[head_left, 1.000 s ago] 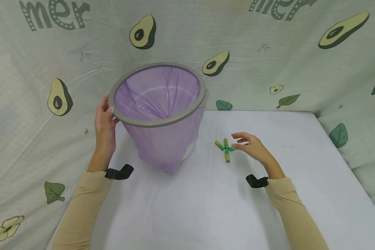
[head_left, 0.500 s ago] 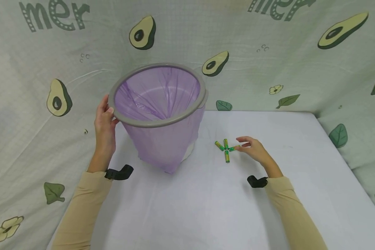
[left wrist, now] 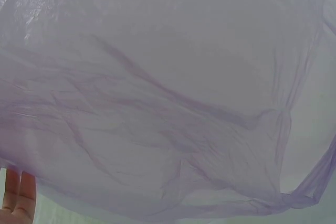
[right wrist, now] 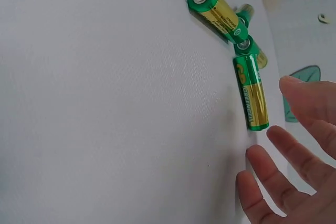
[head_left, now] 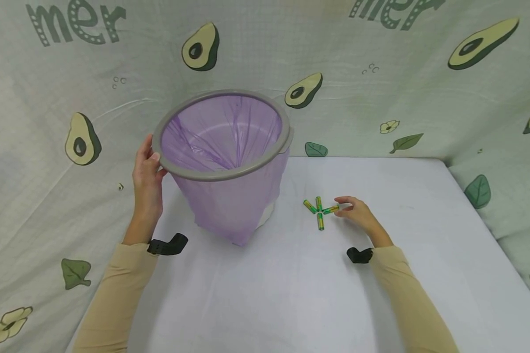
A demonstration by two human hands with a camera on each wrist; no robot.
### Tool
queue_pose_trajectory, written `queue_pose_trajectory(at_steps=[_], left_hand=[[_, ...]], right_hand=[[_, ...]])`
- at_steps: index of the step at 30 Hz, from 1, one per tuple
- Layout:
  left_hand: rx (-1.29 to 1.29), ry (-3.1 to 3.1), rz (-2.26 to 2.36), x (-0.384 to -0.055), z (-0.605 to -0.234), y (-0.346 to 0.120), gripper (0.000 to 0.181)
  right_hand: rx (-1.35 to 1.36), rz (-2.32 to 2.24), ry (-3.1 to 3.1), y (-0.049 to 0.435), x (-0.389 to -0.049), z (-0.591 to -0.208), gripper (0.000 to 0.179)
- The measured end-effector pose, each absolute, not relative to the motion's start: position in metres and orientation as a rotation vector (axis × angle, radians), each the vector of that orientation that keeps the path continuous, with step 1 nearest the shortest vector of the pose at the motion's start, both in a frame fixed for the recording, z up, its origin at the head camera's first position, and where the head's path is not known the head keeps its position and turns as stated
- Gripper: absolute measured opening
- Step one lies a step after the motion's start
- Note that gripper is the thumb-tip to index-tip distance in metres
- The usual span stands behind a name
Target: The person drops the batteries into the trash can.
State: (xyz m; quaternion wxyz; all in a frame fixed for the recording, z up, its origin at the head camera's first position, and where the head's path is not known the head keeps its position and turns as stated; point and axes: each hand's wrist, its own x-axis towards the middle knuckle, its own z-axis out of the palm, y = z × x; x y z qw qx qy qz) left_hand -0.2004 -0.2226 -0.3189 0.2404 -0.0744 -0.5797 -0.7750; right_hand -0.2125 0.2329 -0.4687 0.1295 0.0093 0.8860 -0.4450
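Note:
A waste bin with a grey rim [head_left: 223, 175] and a purple plastic liner [head_left: 229, 206] stands tilted on the table. My left hand [head_left: 147, 189] holds the bin at the left of its rim, thumb on the edge. In the left wrist view the liner [left wrist: 210, 129] fills most of the picture, the left hand's fingers [left wrist: 20, 195] at its lower left. Several green and yellow batteries lie in a star shape. My right hand [head_left: 357, 214] is at the outer end of the right-hand battery [head_left: 331, 209], thumb and fingers spread. The right wrist view shows this battery [right wrist: 252, 93] in front of the fingertips.
Three more batteries, a left one [head_left: 309, 206], a far one [head_left: 319, 203] and a near one [head_left: 320, 221], lie beside it on the white table [head_left: 265, 294]. Behind the table hangs a pale cloth [head_left: 247, 44] with avocado prints. Each wrist carries a black camera.
My right hand has come down and back slightly from over the batteries, so the right-hand battery now shows whole. The left hand and the bin have stayed in place.

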Motion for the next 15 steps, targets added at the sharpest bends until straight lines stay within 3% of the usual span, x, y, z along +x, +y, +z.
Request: queue_pose_trajectory(at_steps=[15], left_hand=[[-0.195, -1.592, -2.119, -0.200, -0.318, -0.222, 0.050]], right_hand=[[0.046, -1.271, 2.626, 0.233, -0.219, -0.483, 0.047]])
